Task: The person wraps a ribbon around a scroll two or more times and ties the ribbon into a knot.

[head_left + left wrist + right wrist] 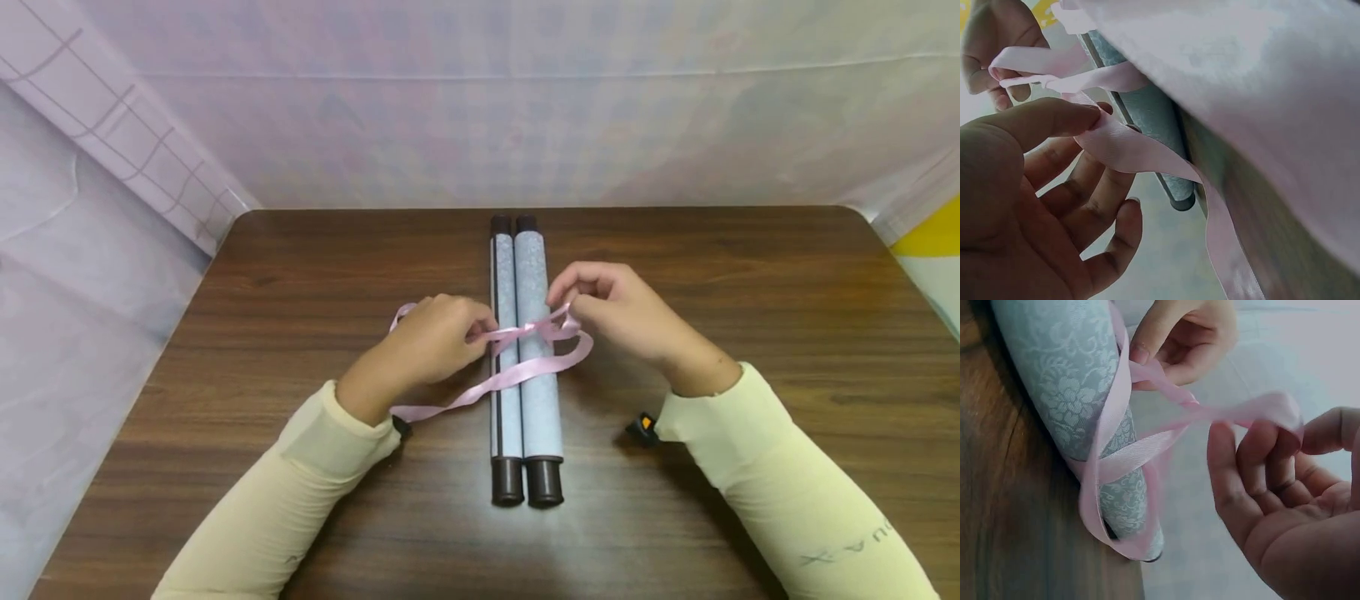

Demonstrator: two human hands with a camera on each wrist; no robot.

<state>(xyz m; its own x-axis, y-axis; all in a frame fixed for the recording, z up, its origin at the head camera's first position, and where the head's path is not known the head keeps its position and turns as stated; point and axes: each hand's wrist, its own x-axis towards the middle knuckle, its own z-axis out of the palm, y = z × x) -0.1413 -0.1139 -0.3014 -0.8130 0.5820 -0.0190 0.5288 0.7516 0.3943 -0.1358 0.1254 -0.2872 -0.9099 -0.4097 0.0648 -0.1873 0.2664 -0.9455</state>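
A rolled scroll (540, 417) lies lengthwise on the table as two side-by-side rolls with pale blue floral cloth and dark brown end knobs. A pink satin ribbon (517, 375) crosses over its middle, with strands twisted together above the rolls. To the left of the scroll, my left hand (431, 337) pinches one length of ribbon between thumb and index finger; a tail hangs past it in the left wrist view. My right hand (633, 312), on the other side, pinches a bent loop of the ribbon (1254, 409). One loose strand runs across the rolls nearer me.
The brown wood-grain table (300, 250) extends around the scroll. A pale patterned curtain (525, 125) hangs behind its far edge. Small black wrist devices (642, 427) show below the sleeves. Something yellow (930, 229) is at the far right.
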